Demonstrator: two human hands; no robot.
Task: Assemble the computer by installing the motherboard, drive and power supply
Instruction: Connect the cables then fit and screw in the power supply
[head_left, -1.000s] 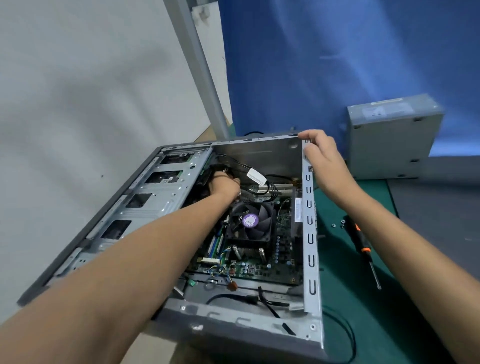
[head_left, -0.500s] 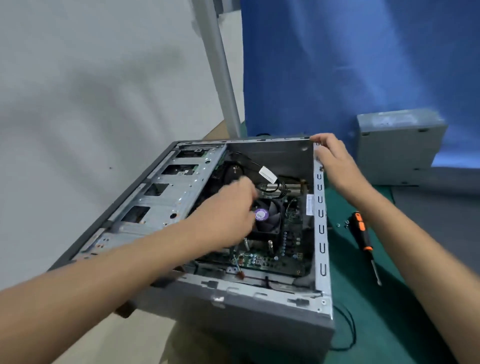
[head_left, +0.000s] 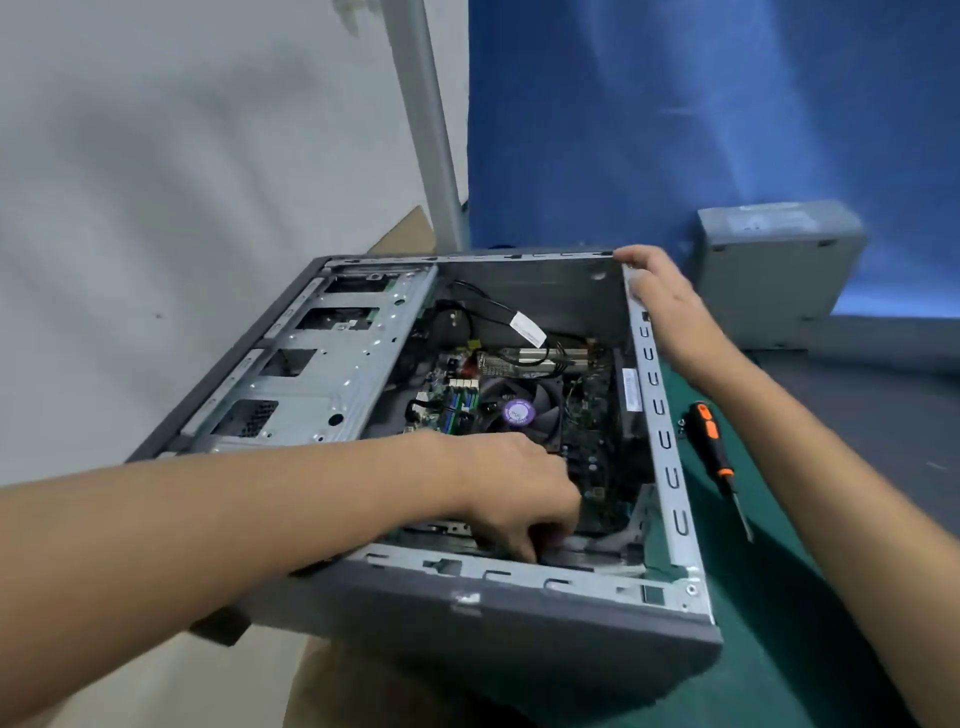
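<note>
Head view: the boxy grey sheet-metal case (head_left: 467, 618) lies open on its side, partly on a smooth green mat (head_left: 779, 623). The green motherboard (head_left: 589, 415) sits flat on the case floor, and its round black fan (head_left: 519, 410) carries a purple sticker. At 1 o'clock the right hand (head_left: 660, 301) grips the case's far corner, fingers curled over the thin rim. At 6 o'clock the left hand (head_left: 519, 493) reaches inside, fingers bent downward; I cannot tell whether they hold anything. The rectangular grey power supply (head_left: 779, 270) stands at 2 o'clock. A slim orange-and-black screwdriver (head_left: 717, 457) lies at 3 o'clock.
</note>
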